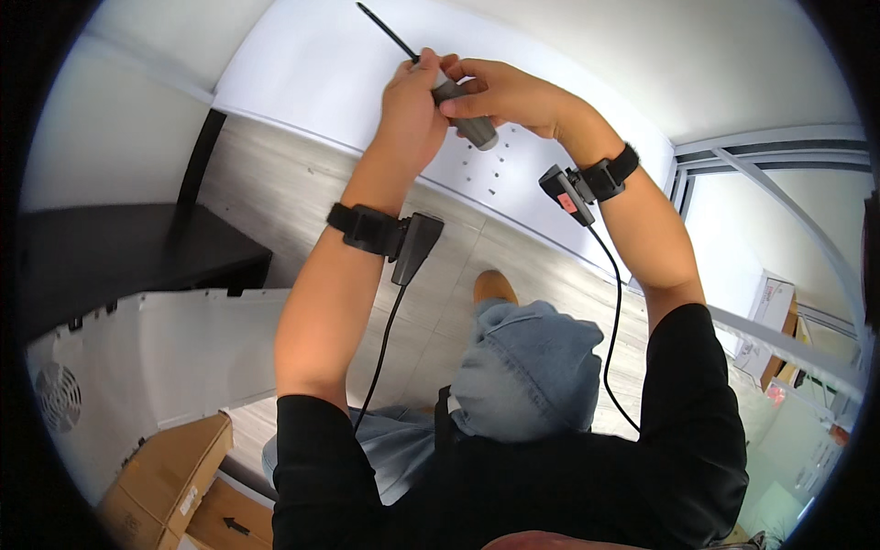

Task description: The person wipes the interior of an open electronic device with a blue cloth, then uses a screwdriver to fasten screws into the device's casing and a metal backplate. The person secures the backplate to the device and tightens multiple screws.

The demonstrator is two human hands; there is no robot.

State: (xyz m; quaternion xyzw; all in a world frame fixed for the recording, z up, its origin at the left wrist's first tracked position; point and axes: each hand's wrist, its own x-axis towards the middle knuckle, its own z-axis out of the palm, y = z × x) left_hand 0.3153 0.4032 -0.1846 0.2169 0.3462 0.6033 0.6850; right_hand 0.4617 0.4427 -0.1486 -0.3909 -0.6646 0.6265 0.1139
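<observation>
Above a white table (pixel 312 82), both my hands are on a screwdriver with a thick grey handle (pixel 478 131) and a long thin black shaft that points to the far left. My left hand (pixel 412 108) is closed around the front of the handle, near the shaft. My right hand (pixel 509 92) grips the handle farther back, its thumb and fingers curled over it. Past the handle's butt, several small dark screws (pixel 498 174) lie scattered on the tabletop. Each wrist wears a black strap with a small cabled device.
A black table (pixel 137 247) stands at the left, with a pale metal panel with a round vent (pixel 202 344) in front of it. Cardboard boxes (pixel 170 477) sit at the lower left. Metal frame rails (pixel 779 348) run along the right, with another box (pixel 768 325) behind them.
</observation>
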